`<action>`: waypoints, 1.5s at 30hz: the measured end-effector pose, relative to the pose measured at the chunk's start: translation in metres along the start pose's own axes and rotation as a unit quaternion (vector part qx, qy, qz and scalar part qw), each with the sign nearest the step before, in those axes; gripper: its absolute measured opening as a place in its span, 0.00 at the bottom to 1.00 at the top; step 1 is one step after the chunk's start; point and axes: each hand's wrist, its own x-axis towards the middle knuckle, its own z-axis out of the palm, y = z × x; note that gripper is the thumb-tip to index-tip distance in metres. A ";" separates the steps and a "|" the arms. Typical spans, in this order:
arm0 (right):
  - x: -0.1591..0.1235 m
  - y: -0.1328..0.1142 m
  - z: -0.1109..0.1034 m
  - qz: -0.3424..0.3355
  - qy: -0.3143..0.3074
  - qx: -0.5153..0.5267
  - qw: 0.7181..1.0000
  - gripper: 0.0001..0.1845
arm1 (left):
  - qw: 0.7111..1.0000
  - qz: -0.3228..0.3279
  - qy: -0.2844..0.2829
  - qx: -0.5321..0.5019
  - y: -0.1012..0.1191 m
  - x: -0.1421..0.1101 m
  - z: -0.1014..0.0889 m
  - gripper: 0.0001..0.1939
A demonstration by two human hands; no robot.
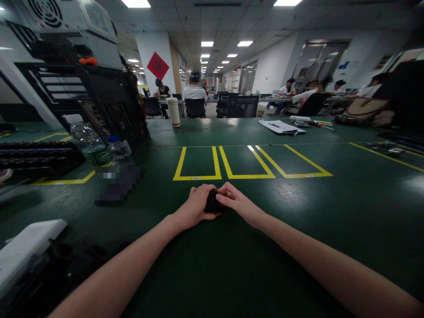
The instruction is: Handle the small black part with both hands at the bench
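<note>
Both my hands meet at the middle of the green table (pixel 298 212), closed round a small black object (pixel 212 203). My left hand (pixel 195 206) wraps it from the left, fingers curled over its top. My right hand (pixel 236 204) pinches it from the right. The object is mostly hidden by my fingers, so its shape is unclear. It rests on or just above the table, a little nearer to me than the yellow taped rectangles (pixel 198 163).
An open computer case (pixel 99 97) stands at the left, with two water bottles (pixel 89 143) and a black keyboard (pixel 36 157) beside it. A white cup (pixel 173 111) and a clipboard (pixel 281 126) lie further back. Seated people work at distant tables. A white device (pixel 26 247) lies near left.
</note>
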 end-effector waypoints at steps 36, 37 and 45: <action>0.000 -0.002 -0.002 0.003 -0.022 0.006 1.000 0.13 | 1.000 0.003 0.011 0.005 -0.002 -0.001 0.003 0.29; 0.000 -0.002 -0.002 0.004 -0.012 0.001 1.000 0.12 | 1.000 0.005 0.005 0.003 -0.001 -0.001 0.001 0.29; 0.003 0.006 -0.001 0.027 0.002 -0.028 0.999 0.13 | 1.000 -0.012 -0.028 -0.002 0.008 -0.001 -0.009 0.28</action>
